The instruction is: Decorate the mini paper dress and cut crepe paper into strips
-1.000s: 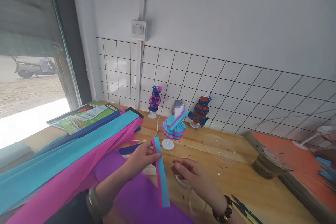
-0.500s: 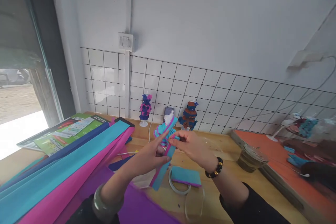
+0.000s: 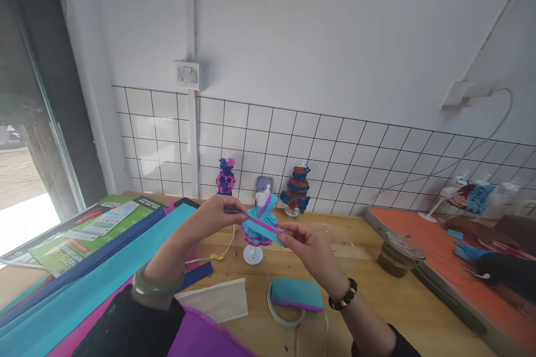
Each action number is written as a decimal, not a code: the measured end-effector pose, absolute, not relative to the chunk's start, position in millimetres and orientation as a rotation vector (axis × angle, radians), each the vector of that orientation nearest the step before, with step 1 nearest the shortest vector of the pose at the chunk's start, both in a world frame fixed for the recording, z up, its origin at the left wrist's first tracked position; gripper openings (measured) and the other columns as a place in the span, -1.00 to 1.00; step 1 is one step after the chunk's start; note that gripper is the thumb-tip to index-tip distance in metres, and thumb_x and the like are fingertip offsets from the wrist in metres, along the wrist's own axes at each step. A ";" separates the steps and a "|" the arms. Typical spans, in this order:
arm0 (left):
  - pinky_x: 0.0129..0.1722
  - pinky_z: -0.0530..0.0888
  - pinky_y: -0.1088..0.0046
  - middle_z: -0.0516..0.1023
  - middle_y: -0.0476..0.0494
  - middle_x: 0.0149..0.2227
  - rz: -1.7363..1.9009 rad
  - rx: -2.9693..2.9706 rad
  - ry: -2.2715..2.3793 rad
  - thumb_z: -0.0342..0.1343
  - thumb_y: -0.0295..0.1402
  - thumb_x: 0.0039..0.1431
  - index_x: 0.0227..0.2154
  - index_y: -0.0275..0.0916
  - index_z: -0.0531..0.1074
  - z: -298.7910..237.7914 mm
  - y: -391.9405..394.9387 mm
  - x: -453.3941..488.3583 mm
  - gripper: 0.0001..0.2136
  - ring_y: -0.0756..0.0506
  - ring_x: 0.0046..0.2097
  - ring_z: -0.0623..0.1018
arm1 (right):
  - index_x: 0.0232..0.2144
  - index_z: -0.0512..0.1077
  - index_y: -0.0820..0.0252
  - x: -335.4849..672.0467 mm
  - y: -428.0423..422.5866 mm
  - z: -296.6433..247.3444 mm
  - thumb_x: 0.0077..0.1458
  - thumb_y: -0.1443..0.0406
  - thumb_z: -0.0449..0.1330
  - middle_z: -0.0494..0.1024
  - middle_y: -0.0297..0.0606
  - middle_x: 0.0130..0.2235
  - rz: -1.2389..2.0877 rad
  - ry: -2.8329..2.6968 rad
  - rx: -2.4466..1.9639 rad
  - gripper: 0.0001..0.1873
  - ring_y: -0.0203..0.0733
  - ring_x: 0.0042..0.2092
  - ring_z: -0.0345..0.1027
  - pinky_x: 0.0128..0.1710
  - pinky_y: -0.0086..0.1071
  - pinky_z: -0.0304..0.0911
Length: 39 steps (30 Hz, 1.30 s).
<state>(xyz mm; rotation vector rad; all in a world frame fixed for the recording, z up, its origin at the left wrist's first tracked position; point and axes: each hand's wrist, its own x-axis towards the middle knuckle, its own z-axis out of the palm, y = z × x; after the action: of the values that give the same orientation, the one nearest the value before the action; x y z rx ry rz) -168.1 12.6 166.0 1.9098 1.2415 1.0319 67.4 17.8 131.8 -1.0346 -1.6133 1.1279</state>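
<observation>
A blue crepe-paper strip with a purple-pink edge [image 3: 264, 228] is stretched slantwise between my hands. My left hand [image 3: 209, 224] pinches its left end, and my right hand [image 3: 309, 246] pinches the right end between thumb and fingers. Just behind the strip, a small dress form on a white round base [image 3: 253, 256] wears a ruffled blue dress [image 3: 270, 217] with purple trim and a band over one shoulder. The strip hides part of the skirt. Below my hands, a folded blue piece with purple edge [image 3: 296, 293] lies on a white ring [image 3: 277, 317].
Two more dressed forms stand by the tiled wall, one navy and pink [image 3: 226, 178], one brown and blue [image 3: 296, 192]. Long blue paper [image 3: 104, 268] and green packaging [image 3: 96, 223] lie left. A lidded cup [image 3: 400, 256] stands right, beside an orange board [image 3: 397, 223].
The strip has swung from hanging steeply to lying nearly level, pulled out between both hands. My left hand has moved left and up, uncovering the dress and its stand. The camera view has shifted slightly.
</observation>
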 end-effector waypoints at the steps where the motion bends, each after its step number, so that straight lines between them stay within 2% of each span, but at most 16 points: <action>1: -0.27 0.41 0.42 0.55 -0.09 -0.40 1.048 1.931 1.245 0.16 -0.23 -0.05 -0.44 -0.22 0.51 171.7 17.5 -168.6 -0.82 -0.07 -0.31 0.51 | -0.29 0.50 0.21 66.1 19.2 127.0 -0.23 0.08 0.30 0.56 -0.27 -0.40 1.158 -1.581 -1.024 -0.56 -0.21 -0.36 0.36 -0.33 -0.34 0.27; 4: -0.31 0.42 0.43 0.55 -0.09 -0.41 1.111 1.942 1.259 0.20 -0.22 -0.09 -0.46 -0.23 0.51 184.5 31.5 -167.2 -0.81 -0.07 -0.32 0.51 | -0.21 0.50 0.22 61.7 23.1 117.8 -0.24 0.08 0.30 0.57 -0.24 -0.35 1.236 -1.523 -0.979 -0.49 -0.18 -0.33 0.38 -0.28 -0.30 0.28; 7: -0.47 0.38 0.48 0.53 -0.07 -0.47 1.219 1.847 1.298 0.24 -0.19 -0.15 -0.38 -0.24 0.48 185.9 46.1 -164.1 -0.73 -0.04 -0.42 0.49 | -0.25 0.52 0.19 58.0 24.7 118.1 -0.15 0.09 0.26 0.57 -0.26 -0.33 1.255 -1.555 -0.894 -0.60 -0.18 -0.29 0.38 -0.25 -0.31 0.27; 9: -0.52 0.34 0.50 0.52 -0.05 -0.50 1.313 1.758 1.285 0.26 -0.18 -0.17 -0.28 -0.23 0.45 180.6 56.0 -161.5 -0.64 -0.03 -0.46 0.47 | -0.33 0.54 0.18 56.4 24.8 121.5 -0.10 0.11 0.23 0.56 -0.29 -0.38 1.209 -1.585 -0.874 -0.68 -0.19 -0.31 0.36 -0.26 -0.34 0.27; 12: -0.44 0.38 0.48 0.52 -0.05 -0.48 1.452 1.634 1.162 0.26 -0.19 -0.15 -0.19 -0.22 0.40 169.1 68.2 -156.8 -0.58 -0.04 -0.41 0.49 | -0.42 0.53 0.20 54.9 26.0 125.8 -0.07 0.11 0.21 0.52 -0.31 -0.46 1.133 -1.579 -0.909 -0.72 -0.22 -0.37 0.34 -0.32 -0.37 0.26; 17: -0.20 0.41 0.36 0.53 -0.08 -0.40 1.586 1.490 0.923 0.26 -0.25 -0.12 -0.15 -0.24 0.36 157.3 77.8 -151.1 -0.58 -0.10 -0.26 0.53 | -0.37 0.49 0.21 51.2 30.8 123.5 -0.01 0.10 0.17 0.52 -0.26 -0.42 1.141 -1.575 -0.860 -0.70 -0.22 -0.36 0.34 -0.32 -0.37 0.26; 22: -0.13 0.40 0.25 0.53 -0.09 -0.42 1.572 1.437 0.843 0.24 -0.29 -0.08 -0.05 -0.26 0.28 154.4 80.3 -151.1 -0.50 -0.13 -0.25 0.55 | -0.44 0.47 0.21 45.6 33.7 118.5 -0.01 0.06 0.16 0.49 -0.28 -0.45 1.177 -1.556 -0.861 -0.68 -0.24 -0.39 0.31 -0.35 -0.37 0.25; 31: -0.17 0.43 0.26 0.48 -0.01 -0.44 1.586 1.404 0.804 0.23 -0.32 -0.07 -0.04 -0.26 0.26 153.2 84.1 -145.7 -0.50 -0.08 -0.34 0.55 | -0.47 0.47 0.22 40.5 37.1 109.2 -0.04 0.07 0.19 0.46 -0.31 -0.48 1.251 -1.526 -0.829 -0.69 -0.26 -0.40 0.29 -0.32 -0.37 0.25; 39: -0.24 0.42 0.35 0.46 0.00 -0.45 1.585 1.443 0.832 0.23 -0.30 -0.07 -0.02 -0.26 0.27 149.2 91.9 -144.2 -0.50 -0.03 -0.36 0.50 | -0.48 0.46 0.22 39.5 38.4 104.1 -0.03 0.08 0.19 0.46 -0.29 -0.48 1.206 -1.526 -0.846 -0.70 -0.25 -0.40 0.30 -0.33 -0.36 0.27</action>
<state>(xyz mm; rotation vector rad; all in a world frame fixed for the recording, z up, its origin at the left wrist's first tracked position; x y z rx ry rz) -144.2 91.9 149.2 1.4428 0.8324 1.5853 39.5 38.4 104.1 -0.8458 -1.5260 1.2059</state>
